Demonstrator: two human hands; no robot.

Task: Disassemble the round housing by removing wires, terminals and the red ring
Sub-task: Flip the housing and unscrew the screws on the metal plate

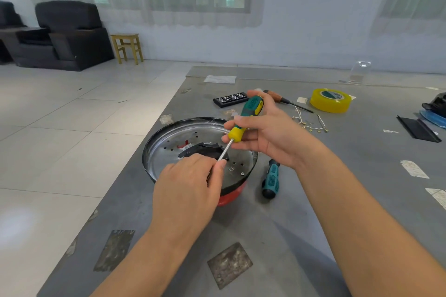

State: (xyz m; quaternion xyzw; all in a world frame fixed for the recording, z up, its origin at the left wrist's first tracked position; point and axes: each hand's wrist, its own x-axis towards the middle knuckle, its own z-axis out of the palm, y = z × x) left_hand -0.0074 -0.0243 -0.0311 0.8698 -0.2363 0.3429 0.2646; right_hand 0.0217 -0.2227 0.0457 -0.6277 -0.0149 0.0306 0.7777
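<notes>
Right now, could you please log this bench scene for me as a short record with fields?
right hand: grips green-yellow screwdriver by its handle
left hand: pinches the screwdriver's shaft near the tip
round housing: on grey table, under both hands
spare screwdriver: lying right of housing
removed wires: lying beyond right hand
tape roll: far right

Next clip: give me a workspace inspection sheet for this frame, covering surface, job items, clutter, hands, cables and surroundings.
Surface: grey table with worn patches and tape scraps.
Job's things: round housing, shiny inside, red base at the near side; black piece inside it.
Clutter: teal screwdriver, wooden-handled screwdriver, bit set, yellow tape roll.
Hands: right hand grips the green-yellow screwdriver; left hand pinches its shaft over the housing.
Cables: loose wires with terminals lying right of the housing.
Surroundings: tiled floor, black armchair, wooden stool, curtained window.
</notes>
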